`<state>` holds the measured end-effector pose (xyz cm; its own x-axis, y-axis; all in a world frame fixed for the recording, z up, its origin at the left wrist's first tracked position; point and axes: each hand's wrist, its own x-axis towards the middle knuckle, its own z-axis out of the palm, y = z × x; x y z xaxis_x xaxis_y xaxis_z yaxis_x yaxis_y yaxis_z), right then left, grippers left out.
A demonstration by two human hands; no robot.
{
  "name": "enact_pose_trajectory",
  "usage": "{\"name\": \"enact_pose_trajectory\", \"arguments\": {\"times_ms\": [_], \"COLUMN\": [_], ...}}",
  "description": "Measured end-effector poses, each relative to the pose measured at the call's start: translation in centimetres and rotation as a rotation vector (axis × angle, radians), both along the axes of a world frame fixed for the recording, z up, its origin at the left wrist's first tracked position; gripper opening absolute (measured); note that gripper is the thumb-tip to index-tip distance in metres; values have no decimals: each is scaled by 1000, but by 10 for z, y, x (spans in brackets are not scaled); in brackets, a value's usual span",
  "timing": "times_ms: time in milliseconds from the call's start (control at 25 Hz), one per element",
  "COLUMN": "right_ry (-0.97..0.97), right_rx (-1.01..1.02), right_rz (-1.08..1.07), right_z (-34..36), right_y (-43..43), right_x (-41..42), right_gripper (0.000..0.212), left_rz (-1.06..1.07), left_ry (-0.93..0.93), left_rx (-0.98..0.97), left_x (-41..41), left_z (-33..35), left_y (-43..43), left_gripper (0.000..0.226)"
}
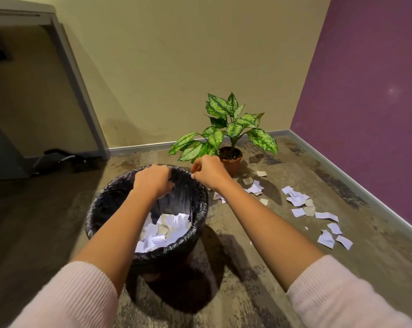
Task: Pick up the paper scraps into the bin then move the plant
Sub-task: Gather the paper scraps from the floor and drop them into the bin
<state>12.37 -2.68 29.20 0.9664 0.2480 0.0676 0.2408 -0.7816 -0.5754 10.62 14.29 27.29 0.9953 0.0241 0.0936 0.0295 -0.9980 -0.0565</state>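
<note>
Bin (pixel 100 204), plant (pixel 224 129) and scraps (pixel 297 200) all on mottled grey floor (pixel 271 268) in room corner. Beige wall (pixel 164 67) behind, purple wall (pixel 366 102) to the right. Grey desk (pixel 58 31) at upper left, dark item under it, can't tell what.

Bin is near centre-left, upright, lined with black liner (pixel 119 185) folded over the rim. White and beige paper pieces (pixel 162 228) are piled inside.

Plant is behind and right of bin, near the beige wall, upright in brown pot (pixel 231 162); green speckled leaves, lowest ones reach toward bin's far rim.

Both forearms reach forward over the bin, pink sleeves (pixel 70 299) pushed up.

Left hand (pixel 153 179) at far rim, fingers clenched round bunched liner edge. Right hand (pixel 208 172) just beside it at far-right rim, in front of the pot, fingers curled, thumb and fingertip pinching liner edge.

Loose scraps lie scattered right of the bin, from near the pot out toward the purple wall; small, white and beige, some overlapping, well apart from both hands.
</note>
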Motion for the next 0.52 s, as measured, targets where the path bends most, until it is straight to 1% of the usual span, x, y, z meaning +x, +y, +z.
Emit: {"name": "enact_pose_trajectory", "arguments": {"times_ms": [160,240,400,520], "right_ry": [6,20,97,184], "right_rx": [8,-12,-64,-95], "right_rz": [-91,-135,-230,-292], "right_z": [-3,-13,-51,-94], "right_y": [-46,-76,-141,-184], "right_x": [3,4,-3,-15], "right_gripper": [12,12,15,15], "left_rz": [-138,-232,-376,-438], "left_ry": [-183,-202,-154,-40], "left_rx": [-77,-92,-68,-77], "left_x": [6,10,11,7], "left_z": [8,8,-20,-64], "left_y": [-51,-84,-151,-192], "left_gripper": [22,21,16,19]}}
